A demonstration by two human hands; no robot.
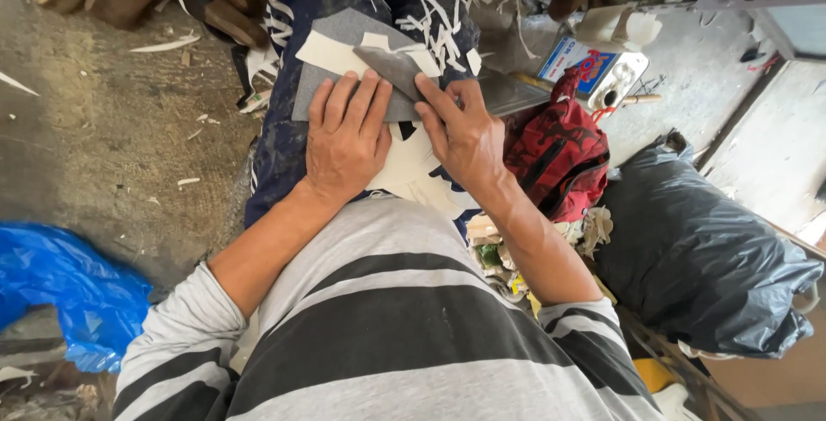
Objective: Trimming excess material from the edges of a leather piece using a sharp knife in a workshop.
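My left hand [347,133] lies flat, fingers spread, pressing a grey sheet [344,34] down on my lap, which is covered by a dark blue cloth [284,154]. My right hand [462,133] grips a broad flat metal blade [404,67] whose edge rests on the grey sheet next to my left fingertips. A cream sheet [331,53] lies on top of the grey one beyond the blade. More cream pieces [413,167] sit under my wrists. Thin cream offcut strips [439,21] are scattered on the cloth ahead.
A red bag [559,150] lies just right of my right hand, with a black plastic sack [697,258] beyond it. A blue plastic bag [69,292] sits at the lower left on the concrete floor [103,120]. A small tin [594,68] stands behind the red bag.
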